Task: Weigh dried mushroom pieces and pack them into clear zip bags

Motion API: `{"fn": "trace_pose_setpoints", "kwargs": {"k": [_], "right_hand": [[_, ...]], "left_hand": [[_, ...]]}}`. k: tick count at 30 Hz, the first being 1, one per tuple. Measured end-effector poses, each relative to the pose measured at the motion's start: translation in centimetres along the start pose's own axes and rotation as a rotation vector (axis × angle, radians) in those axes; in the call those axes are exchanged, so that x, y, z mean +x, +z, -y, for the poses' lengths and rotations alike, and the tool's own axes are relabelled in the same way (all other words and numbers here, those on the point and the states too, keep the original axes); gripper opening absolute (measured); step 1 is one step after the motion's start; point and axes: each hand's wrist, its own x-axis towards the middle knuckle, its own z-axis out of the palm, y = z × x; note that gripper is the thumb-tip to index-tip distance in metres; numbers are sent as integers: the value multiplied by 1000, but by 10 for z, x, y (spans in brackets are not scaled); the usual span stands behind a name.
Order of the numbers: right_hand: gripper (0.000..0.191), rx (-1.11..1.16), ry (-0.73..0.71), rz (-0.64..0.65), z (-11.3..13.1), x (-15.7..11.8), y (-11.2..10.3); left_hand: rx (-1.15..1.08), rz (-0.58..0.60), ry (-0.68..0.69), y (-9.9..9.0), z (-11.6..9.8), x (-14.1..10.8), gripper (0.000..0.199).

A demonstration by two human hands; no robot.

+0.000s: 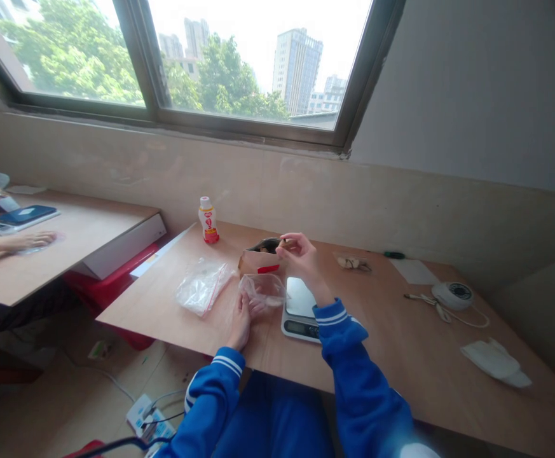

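Note:
My left hand (241, 321) grips the edge of a clear plastic bag (265, 289) at the table's front. Beside the mouth of an open pouch (258, 261) with a dark inside and a red patch, my right hand (304, 257) is raised. Its thumb and fingers pinch a small brown piece (283, 243), too small to name. Some brown contents show inside the pouch. Below my right wrist lies a digital kitchen scale (301, 299), partly covered by the sleeve. Left of my left hand rests a pile of clear zip bags (203, 286).
A white and red bottle (208, 221) stands at the back left. To the right lie a small filled bag (352, 263), white paper (413, 271), a white dome camera (452, 296) with its cable and a crumpled tissue (495, 362). At another table, a person's hand (34, 240) rests near a scale.

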Motion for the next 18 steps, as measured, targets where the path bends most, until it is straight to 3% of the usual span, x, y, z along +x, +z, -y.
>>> {"fn": "trace_pose_setpoints", "kwargs": {"k": [2, 5, 10, 14, 18], "right_hand": [[36, -48, -23, -99, -7, 6, 6], [35, -228, -60, -74, -14, 9, 15], [34, -592, -98, 150, -11, 7, 22], [51, -792, -66, 396, -11, 14, 23], [60, -952, -10, 472, -10, 35, 31]], "left_hand": [[-9, -3, -8, 0, 0, 0, 59], [-8, -6, 4, -1, 1, 1, 58], [-2, 11, 10, 0, -1, -1, 58], [-4, 1, 2, 0, -1, -1, 60], [-1, 10, 11, 1, -1, -1, 61]]}}
